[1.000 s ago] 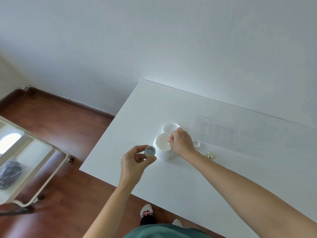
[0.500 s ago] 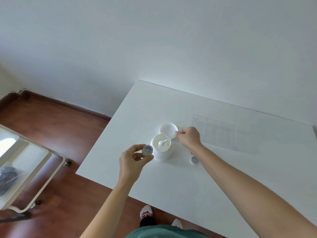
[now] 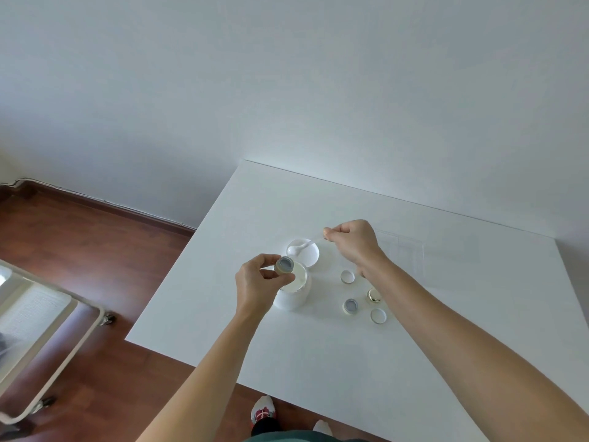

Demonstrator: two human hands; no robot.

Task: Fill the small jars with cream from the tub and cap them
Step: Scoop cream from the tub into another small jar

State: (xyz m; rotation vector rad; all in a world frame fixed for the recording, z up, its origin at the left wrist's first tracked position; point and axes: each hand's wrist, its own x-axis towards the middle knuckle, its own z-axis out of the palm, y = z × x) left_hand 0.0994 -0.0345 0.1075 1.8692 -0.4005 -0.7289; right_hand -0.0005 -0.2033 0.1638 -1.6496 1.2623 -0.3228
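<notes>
Holding a small jar [image 3: 284,265] between thumb and fingertips, my left hand [image 3: 259,282] kept it tilted, its open mouth turned up and toward me, just above the near-left rim of the tub [image 3: 294,290]. The tub stood upright on the white table [image 3: 318,362], uncapped, with white cream visible inside. Its lid [image 3: 304,252] lay flat just behind it. My right hand [image 3: 352,242] was closed in a pinch on the handle end of a small white spoon [image 3: 304,246]; the spoon's long axis ran from that pinch down and left, and its bowl hung over the lid. To the right of the tub, a second small jar [image 3: 350,305] stood upright with its mouth open. A white disc [image 3: 347,277] lay behind it, another white disc [image 3: 378,315] lay to its right, and a gold cap [image 3: 373,296] sat between these two discs. All four were apart from one another. The table's left edge ran well clear of the tub, and bare tabletop lay between the items and the near edge.
</notes>
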